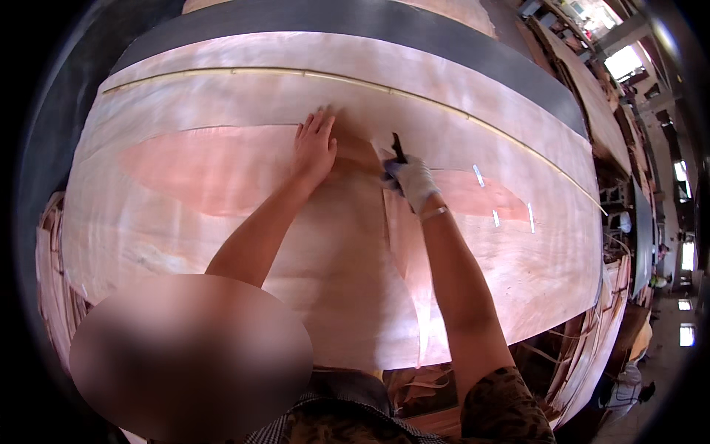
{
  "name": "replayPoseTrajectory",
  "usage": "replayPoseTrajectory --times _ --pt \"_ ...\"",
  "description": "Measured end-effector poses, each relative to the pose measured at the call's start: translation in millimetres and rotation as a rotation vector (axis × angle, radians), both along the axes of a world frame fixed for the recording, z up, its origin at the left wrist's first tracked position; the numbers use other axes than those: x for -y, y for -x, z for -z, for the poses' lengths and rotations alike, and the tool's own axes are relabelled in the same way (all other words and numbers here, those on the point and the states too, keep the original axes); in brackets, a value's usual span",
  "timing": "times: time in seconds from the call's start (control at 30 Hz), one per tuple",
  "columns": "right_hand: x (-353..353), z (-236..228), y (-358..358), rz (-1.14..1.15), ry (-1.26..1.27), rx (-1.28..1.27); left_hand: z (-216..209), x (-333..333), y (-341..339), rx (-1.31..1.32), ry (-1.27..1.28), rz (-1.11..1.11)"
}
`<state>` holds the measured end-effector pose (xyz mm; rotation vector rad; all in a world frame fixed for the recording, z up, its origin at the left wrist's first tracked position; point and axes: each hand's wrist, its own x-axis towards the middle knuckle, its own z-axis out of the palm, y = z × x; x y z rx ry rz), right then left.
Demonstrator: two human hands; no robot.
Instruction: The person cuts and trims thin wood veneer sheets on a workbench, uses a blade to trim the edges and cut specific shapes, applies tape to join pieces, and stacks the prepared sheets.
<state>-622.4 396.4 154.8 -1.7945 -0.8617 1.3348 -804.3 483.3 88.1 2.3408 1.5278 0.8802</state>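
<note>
A broad sheet of pale pinkish wood veneer lies spread before me. My left hand is bare and rests flat on it, fingers stretched, beside a brown patch. In a white glove, my right hand grips a dark tool that looks like a utility knife, its black end pointing up and away; its working end is hidden. From below that hand, a narrow strip with overlapping edges runs toward me. Redder veneer areas show at left and right, the right one with small white tape pieces.
A long thin bamboo stick lies across the far part of the sheet. Beyond is a dark grey board edge. Stacked veneer with ragged edges sits below at right, with more at left. Workshop benches and windows fill the far right.
</note>
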Motion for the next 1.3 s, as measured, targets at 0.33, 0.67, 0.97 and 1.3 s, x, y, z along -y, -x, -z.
replayPoseTrajectory --times 0.33,0.67,0.97,1.3 --pt "-10 39 17 0.11 0.099 0.33 28 -4 -16 -0.25 -0.208 0.528" --pt "7 21 23 -0.021 0.235 0.372 13 39 -22 -0.067 -0.202 0.742" --pt "37 -27 81 0.007 -0.085 0.252 -14 48 33 -0.093 0.062 0.605" --pt "-53 -28 388 -0.193 0.036 0.031 -15 -18 411 -0.277 -0.141 0.252"
